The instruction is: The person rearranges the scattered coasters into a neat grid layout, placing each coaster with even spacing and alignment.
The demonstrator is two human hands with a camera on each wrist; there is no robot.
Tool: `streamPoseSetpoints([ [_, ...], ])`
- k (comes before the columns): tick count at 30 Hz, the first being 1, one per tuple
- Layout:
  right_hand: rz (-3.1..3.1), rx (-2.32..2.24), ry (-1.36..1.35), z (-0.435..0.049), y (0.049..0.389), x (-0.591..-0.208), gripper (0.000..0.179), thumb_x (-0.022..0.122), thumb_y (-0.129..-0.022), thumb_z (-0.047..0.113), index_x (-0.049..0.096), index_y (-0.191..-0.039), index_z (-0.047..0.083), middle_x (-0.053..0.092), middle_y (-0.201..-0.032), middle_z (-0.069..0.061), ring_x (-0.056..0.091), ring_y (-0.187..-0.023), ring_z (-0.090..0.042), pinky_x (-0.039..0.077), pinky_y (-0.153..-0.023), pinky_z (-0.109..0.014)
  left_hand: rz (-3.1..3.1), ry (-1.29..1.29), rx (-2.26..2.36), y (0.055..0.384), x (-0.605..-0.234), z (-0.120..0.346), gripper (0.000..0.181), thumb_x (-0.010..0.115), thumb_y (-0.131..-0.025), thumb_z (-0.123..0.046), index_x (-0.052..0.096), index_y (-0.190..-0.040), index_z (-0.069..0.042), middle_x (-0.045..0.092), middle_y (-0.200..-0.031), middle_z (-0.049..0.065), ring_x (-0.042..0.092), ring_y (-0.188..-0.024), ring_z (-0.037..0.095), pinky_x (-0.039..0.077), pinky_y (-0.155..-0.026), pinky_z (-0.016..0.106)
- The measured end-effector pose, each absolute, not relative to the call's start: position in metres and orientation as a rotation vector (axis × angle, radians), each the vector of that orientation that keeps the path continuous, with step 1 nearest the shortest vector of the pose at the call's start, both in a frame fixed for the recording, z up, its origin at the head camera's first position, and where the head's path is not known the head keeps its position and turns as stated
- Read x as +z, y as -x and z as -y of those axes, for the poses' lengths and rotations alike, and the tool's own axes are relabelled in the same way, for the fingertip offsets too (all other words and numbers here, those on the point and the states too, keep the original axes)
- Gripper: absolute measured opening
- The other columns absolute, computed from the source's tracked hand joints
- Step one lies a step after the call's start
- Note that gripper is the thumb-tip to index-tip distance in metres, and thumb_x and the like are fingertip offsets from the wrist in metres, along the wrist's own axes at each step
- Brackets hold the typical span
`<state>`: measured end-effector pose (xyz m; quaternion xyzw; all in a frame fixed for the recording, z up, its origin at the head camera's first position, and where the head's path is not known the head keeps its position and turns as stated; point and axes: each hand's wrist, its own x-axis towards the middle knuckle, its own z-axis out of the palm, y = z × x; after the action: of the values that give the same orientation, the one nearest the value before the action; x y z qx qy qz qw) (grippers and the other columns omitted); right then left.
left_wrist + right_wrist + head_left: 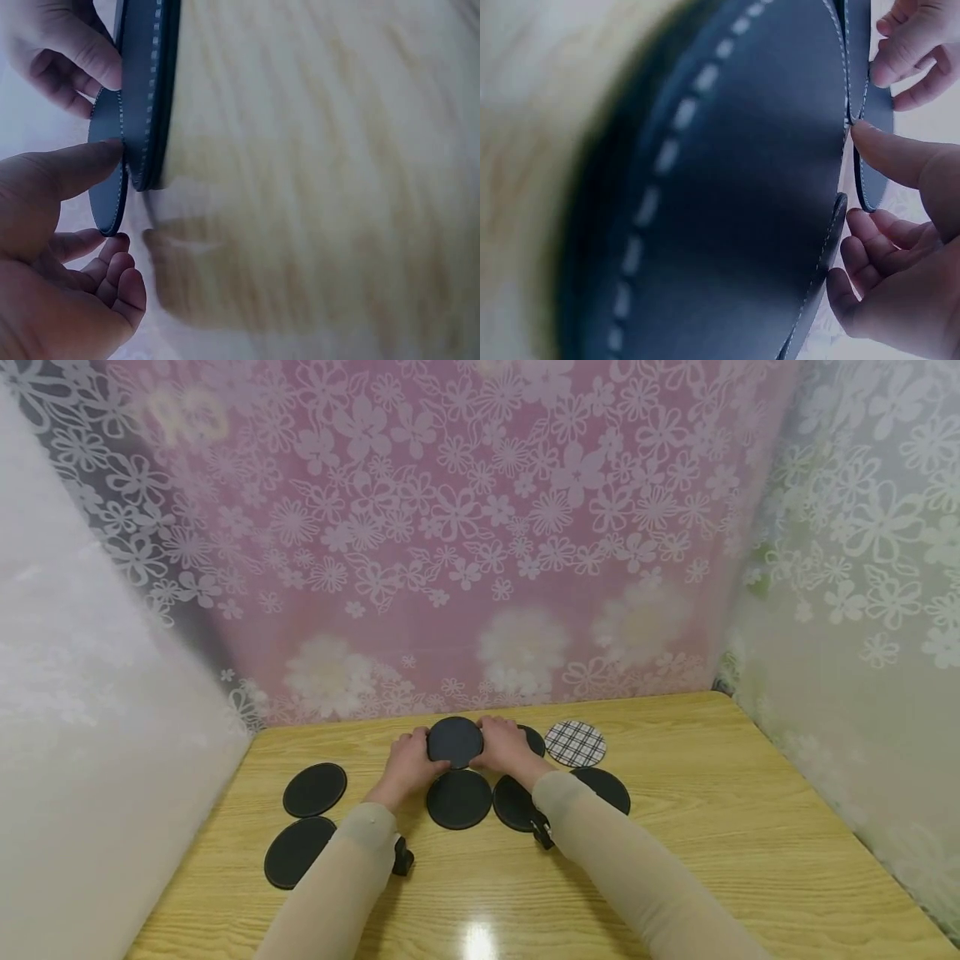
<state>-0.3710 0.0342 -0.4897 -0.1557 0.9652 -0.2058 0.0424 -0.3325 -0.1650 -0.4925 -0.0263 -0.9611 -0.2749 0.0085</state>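
Note:
At the back middle of the table, my two hands hold one round black coaster (454,742) between them. My left hand (411,764) pinches its left edge, thumb at the near side. Its right edge is gripped by my right hand (506,747). In the left wrist view, the left thumb (82,166) lies on the held coaster (106,176), which looks slightly tilted. White stitching runs round the rims. Just in front lies another black coaster (459,799). A black coaster (536,741) is partly hidden behind my right hand.
A black-and-white checked coaster (575,743) lies right of my right hand. My right forearm partly covers two black coasters (512,803). At the left lie a black coaster (315,789) and a second one (294,853), partly under my sleeve. Flowered curtains (480,527) enclose the wooden table (750,827).

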Motion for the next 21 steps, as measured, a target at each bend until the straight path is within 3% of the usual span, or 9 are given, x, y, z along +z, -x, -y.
streamPoseSetpoints([
  [10, -2.936, -0.543, 0.509, -0.043, 0.373, -0.487, 0.068, 0.089, -0.095, 0.042, 0.067, -0.149, 0.006, 0.055, -0.147, -0.021, 0.049, -0.134, -0.042, 0.045, -0.113, -0.061, 2.999, 0.103, -0.89, 0.336, -0.5, 0.167, 0.068, 0.084, -0.101, -0.032, 0.059, -0.151, 0.007, 0.061, -0.14, 0.03, 0.054, -0.132, 0.047, 0.048, -0.112, 0.058],
  [21, -2.866, -0.618, 0.535, -0.05, 0.377, -0.487, 0.066, 0.09, -0.096, 0.036, 0.066, -0.149, 0.005, 0.054, -0.148, -0.021, 0.049, -0.135, -0.041, 0.046, -0.113, -0.056, 3.039, 0.101, -0.888, 0.335, -0.496, 0.167, 0.068, 0.084, -0.101, -0.033, 0.059, -0.149, 0.008, 0.061, -0.14, 0.03, 0.055, -0.133, 0.048, 0.047, -0.114, 0.059],
])
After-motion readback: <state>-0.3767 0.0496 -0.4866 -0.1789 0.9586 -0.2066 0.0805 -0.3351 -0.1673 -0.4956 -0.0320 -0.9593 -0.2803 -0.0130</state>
